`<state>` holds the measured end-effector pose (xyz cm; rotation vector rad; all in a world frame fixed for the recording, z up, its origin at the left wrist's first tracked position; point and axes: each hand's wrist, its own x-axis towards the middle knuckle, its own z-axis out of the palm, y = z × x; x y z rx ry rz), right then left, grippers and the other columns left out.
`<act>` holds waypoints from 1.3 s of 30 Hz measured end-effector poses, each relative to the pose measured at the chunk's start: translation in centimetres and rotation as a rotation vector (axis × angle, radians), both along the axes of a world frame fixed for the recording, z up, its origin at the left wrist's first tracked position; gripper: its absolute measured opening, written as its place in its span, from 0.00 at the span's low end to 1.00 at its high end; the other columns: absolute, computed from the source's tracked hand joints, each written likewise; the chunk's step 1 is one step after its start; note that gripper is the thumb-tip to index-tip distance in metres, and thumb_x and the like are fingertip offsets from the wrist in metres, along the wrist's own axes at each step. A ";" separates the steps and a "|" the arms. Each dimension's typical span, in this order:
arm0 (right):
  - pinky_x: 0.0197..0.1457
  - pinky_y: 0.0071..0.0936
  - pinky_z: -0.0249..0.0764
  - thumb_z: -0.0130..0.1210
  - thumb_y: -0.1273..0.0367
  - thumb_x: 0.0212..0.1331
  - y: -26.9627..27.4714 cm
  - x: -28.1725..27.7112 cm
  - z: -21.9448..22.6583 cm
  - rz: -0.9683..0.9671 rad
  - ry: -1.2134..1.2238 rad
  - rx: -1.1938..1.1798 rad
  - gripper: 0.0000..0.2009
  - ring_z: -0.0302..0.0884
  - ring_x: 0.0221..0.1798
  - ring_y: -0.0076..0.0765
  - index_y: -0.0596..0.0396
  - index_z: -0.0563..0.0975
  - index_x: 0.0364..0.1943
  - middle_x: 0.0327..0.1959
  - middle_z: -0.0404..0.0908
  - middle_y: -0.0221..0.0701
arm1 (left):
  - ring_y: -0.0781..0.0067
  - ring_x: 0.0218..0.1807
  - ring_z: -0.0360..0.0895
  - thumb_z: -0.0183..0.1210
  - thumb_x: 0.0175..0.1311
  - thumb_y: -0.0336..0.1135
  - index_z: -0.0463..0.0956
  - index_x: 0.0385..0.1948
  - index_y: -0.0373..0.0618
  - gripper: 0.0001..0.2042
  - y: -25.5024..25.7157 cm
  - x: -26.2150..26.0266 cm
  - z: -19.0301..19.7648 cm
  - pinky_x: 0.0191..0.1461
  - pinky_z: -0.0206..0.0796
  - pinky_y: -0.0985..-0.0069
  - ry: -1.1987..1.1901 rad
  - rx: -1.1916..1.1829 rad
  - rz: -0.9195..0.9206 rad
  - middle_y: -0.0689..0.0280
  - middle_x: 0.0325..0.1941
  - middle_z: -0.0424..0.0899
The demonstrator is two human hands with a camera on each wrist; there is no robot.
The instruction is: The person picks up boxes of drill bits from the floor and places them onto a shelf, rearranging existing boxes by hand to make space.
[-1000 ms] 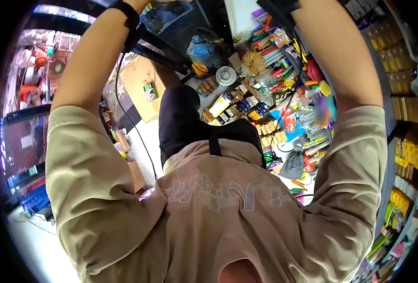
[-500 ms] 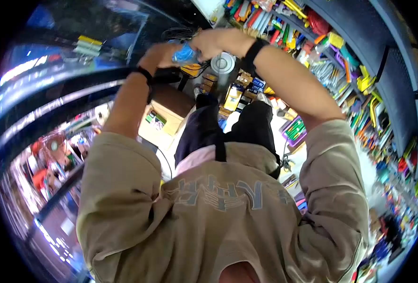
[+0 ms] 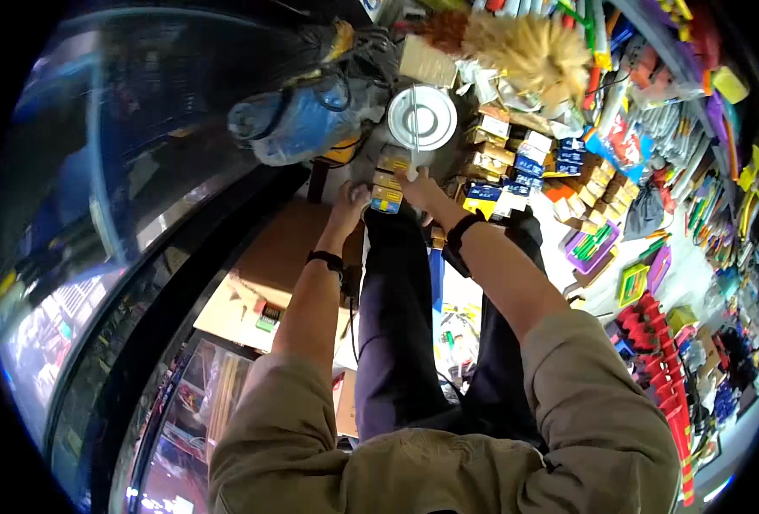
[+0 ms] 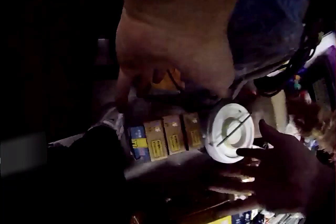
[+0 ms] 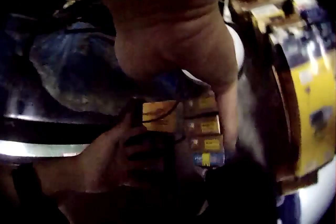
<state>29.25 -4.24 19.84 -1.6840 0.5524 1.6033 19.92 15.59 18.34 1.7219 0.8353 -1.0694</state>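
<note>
In the head view a short row of small boxes (image 3: 386, 193) lies between the two hands, near the knees. My left hand (image 3: 350, 207) is on the row's left, its fingers loosely extended; in the left wrist view its fingertips are beside crumpled clear plastic (image 4: 113, 120), contact unclear. My right hand (image 3: 424, 194) is on the other side, and in the left wrist view that hand (image 4: 281, 174) has spread fingers. The right wrist view has one finger pointing down along the boxes (image 5: 206, 128). A white round object (image 3: 439, 120) with a thin rod across it stands beyond them.
A blue plastic-wrapped bundle (image 3: 298, 124) with dark cables lies at the upper left. More small boxes (image 3: 525, 167) are stacked to the right, near a purple tray (image 3: 592, 248). A dark glass-sided case (image 3: 97, 214) stands along the left. A cardboard box (image 3: 242, 310) sits low on the left.
Both hands have come down from the blue bundle to either side of the small boxes. The head view has moved closer to the floor items, and the legs now show at greater length.
</note>
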 end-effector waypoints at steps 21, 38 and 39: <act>0.69 0.91 0.30 0.38 0.40 0.66 -1.5 -3.5 -17.1 -0.924 0.634 0.422 0.38 0.40 0.82 0.69 0.41 0.60 0.77 0.84 0.47 0.37 | 0.50 0.61 0.78 0.51 0.62 0.75 0.75 0.64 0.56 0.38 -3.7 5.6 -12.4 0.54 0.71 0.37 0.318 -0.277 0.693 0.58 0.62 0.81; 0.65 0.51 0.74 0.32 0.33 0.70 -1.2 -8.3 -9.6 -0.675 0.465 0.139 0.38 0.80 0.61 0.40 0.46 0.74 0.64 0.58 0.83 0.33 | 0.63 0.42 0.84 0.54 0.70 0.63 0.76 0.57 0.46 0.29 -3.6 -0.6 -8.7 0.42 0.79 0.64 0.333 -0.444 0.821 0.62 0.46 0.84; 0.66 0.50 0.74 0.33 0.33 0.70 -2.0 -8.4 -6.9 -0.639 0.434 0.206 0.38 0.80 0.62 0.40 0.47 0.73 0.66 0.61 0.82 0.34 | 0.63 0.42 0.84 0.54 0.69 0.63 0.76 0.57 0.46 0.29 -3.5 -2.1 -7.6 0.43 0.79 0.65 0.253 -0.493 0.864 0.62 0.46 0.84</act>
